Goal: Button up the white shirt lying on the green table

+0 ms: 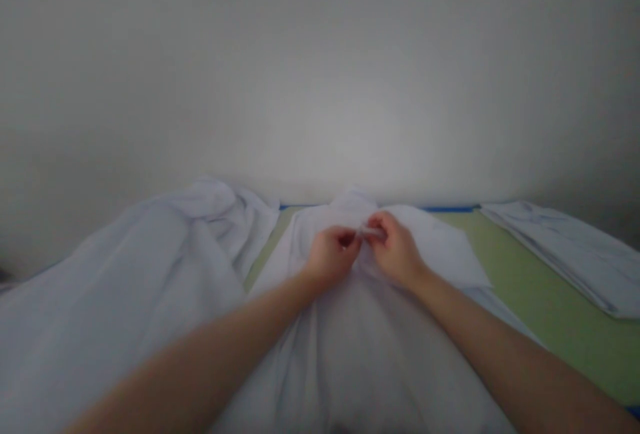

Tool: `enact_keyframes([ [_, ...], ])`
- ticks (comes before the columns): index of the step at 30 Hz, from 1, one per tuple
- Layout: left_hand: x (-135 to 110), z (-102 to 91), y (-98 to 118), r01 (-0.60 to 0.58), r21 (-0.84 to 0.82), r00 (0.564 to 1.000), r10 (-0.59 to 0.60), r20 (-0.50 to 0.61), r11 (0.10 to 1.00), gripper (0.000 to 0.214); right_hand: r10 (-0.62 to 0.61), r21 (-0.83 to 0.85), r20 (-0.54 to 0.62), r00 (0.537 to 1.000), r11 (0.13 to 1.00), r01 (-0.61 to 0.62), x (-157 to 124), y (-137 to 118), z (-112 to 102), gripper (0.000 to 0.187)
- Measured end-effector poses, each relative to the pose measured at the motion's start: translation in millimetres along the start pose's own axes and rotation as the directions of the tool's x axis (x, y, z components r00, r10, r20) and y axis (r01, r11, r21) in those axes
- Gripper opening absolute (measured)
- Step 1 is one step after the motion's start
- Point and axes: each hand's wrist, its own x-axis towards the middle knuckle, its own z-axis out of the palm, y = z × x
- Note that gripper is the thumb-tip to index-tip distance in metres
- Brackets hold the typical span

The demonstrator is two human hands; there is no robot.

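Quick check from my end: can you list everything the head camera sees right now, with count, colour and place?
white garment: one, white, spread on the middle of the table, its far edge pinched by both hands.
heap of white cloth: one, white, left side, bunched and rumpled.
folded white stack: one, white, far right on the table, lying flat.
table: one, green top with a blue far edge, under all the cloth.
wall: one, plain grey-white, behind the table.
left hand: one, closed on the garment's far edge.
right hand: one, beside the left, pinching the same edge.
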Motion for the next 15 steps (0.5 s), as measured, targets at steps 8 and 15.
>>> enact_keyframes([
  [8, -0.8, -0.6, -1.2, -0.01, 0.018, 1.0, 0.01, -0.009, 1.0, 0.023, -0.055, -0.1, 0.083, 0.995, 0.993, 0.063, 1.1, 0.1, 1.8, 0.027],
  [15, -2.1, -3.2, -0.6, -0.015, 0.046, 0.999, 0.014, 0.029, 0.999, 0.019, -0.117, -0.195, 0.119, 0.986, 0.971, 0.139, 2.1, 0.9, 3.9, 0.022],
])
